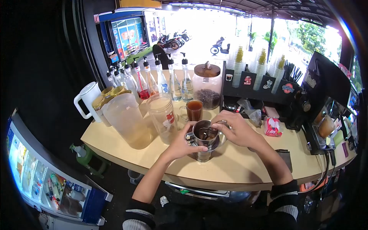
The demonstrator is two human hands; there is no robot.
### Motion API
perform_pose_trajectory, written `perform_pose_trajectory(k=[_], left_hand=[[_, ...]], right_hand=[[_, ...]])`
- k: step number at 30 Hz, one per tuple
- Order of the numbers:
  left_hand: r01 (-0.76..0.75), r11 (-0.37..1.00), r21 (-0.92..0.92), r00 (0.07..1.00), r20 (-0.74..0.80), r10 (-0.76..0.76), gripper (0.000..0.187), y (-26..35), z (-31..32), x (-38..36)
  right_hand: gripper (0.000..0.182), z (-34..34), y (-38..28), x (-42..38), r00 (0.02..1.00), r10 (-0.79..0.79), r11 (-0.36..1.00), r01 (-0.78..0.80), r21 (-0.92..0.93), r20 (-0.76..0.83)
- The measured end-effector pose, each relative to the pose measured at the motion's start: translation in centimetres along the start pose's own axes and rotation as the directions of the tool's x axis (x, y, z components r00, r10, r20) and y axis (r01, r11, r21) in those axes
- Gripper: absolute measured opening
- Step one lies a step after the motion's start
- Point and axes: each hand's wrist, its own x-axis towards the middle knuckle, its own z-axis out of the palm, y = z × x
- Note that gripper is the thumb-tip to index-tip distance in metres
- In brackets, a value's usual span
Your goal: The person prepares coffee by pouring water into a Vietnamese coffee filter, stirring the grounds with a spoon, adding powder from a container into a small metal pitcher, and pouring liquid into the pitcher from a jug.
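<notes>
A shiny metal cup with a side handle (204,142), which looks like a drip coffee filter with a wide brim, sits over a small clear vessel (203,156) at the counter's front. My left hand (178,143) wraps around the cup's left side, with the thumb across its front. Over the rim, my right hand (237,130) pinches a thin metal utensil, perhaps a spoon (210,132), that reaches inside. Dark contents show in the cup, too shadowed to name. Just behind stands a glass mug of brown drink (194,111).
A frosted pitcher (128,120) and clear plastic jar (163,119) stand left on the wooden counter (245,168). Pump bottles (161,78) line the back beside a wooden-lidded jar of dark beans (207,88). To the right are a cup rack (251,86), tissue pack (272,127) and espresso machine (322,134).
</notes>
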Motion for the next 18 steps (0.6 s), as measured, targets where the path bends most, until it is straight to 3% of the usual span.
perform_pose_trajectory(k=[2, 6, 9, 16, 18], left_hand=[[0.01, 1.0, -0.007, 1.0, 0.004, -0.01, 0.08, 0.0, 0.0, 0.0], [-0.021, 1.0, -0.005, 1.0, -0.003, 0.021, 0.081, -0.1, 0.1, 0.0], [0.031, 0.999, -0.032, 0.999, 0.018, -0.031, 0.081, 0.2, 0.0, -0.1], [0.004, 1.0, 0.004, 1.0, 0.004, -0.004, 0.081, -0.4, 0.1, -0.2], [0.032, 0.998, -0.057, 0.999, -0.018, -0.033, 0.082, -0.4, 0.3, -0.1]], right_hand=[[0.008, -0.3, -0.6, 0.3, 0.996, -0.086, 0.96, 0.079, -0.268, -0.013], [0.008, 0.7, -0.8, 0.0, 0.995, -0.096, 0.977, 0.091, -0.193, -0.018], [0.017, 1.4, -1.9, -0.4, 0.982, -0.187, 0.875, 0.176, -0.451, 0.02], [0.01, 1.3, -1.1, -0.6, 0.991, -0.116, 0.944, 0.09, -0.318, -0.062], [0.008, 1.2, 0.0, -0.7, 0.996, -0.051, 0.978, 0.035, -0.206, -0.073]])
